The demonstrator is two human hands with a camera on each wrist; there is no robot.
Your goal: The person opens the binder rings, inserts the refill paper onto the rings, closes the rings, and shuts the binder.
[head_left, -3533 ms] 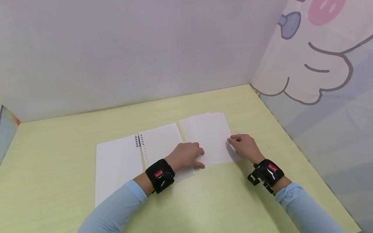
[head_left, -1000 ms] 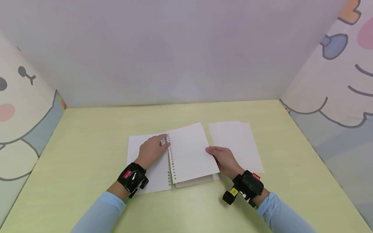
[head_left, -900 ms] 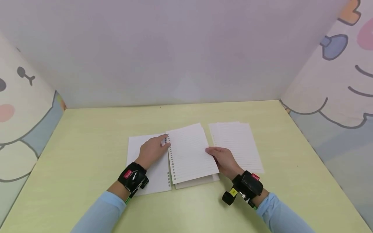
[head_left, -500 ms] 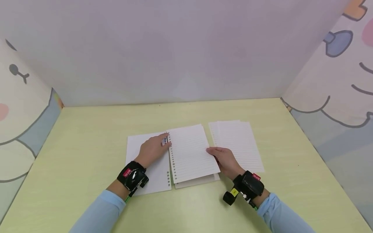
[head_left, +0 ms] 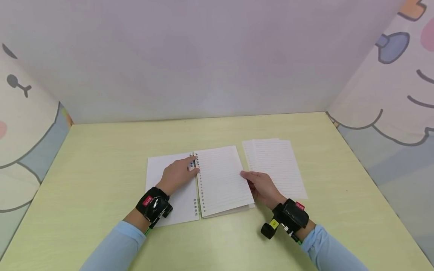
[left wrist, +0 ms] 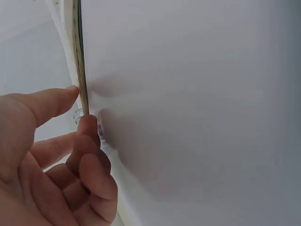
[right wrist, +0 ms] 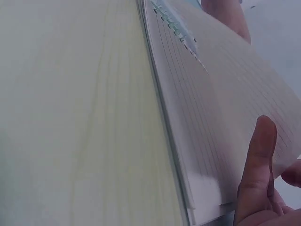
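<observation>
Pale yellow-green table (head_left: 101, 158) fills the lower half of the head view, with a binder (head_left: 196, 186) lying open at frame centre. Its left leaf is blank white; its right side carries a stack of lined, punched pages.

The left hand (head_left: 178, 174) sits just left of centre in the head view, on the blank leaf, with fingertips at the top of the ring spine (head_left: 194, 162). In the left wrist view the thumb and a curled finger (left wrist: 89, 129) meet at the metal rings — a light pinch on the spine, the remaining fingers folded toward the palm.

The right hand (head_left: 262, 186) lies right of centre in the head view, at the outer edge of the top sheet (head_left: 222, 180). The right wrist view shows a thumb (right wrist: 256, 160) on top of that sheet near its corner, with the sheet lifted slightly off the pages below; the fingers beneath are hidden, so the hold reads as a pinch on the edge — how firm, cannot be told.

The sheet lies over the right page stack, its punched edge close against the rings.

A separate pile of loose lined sheets (head_left: 276, 167) lies on the table to the right of the binder, just beyond the right hand.
</observation>
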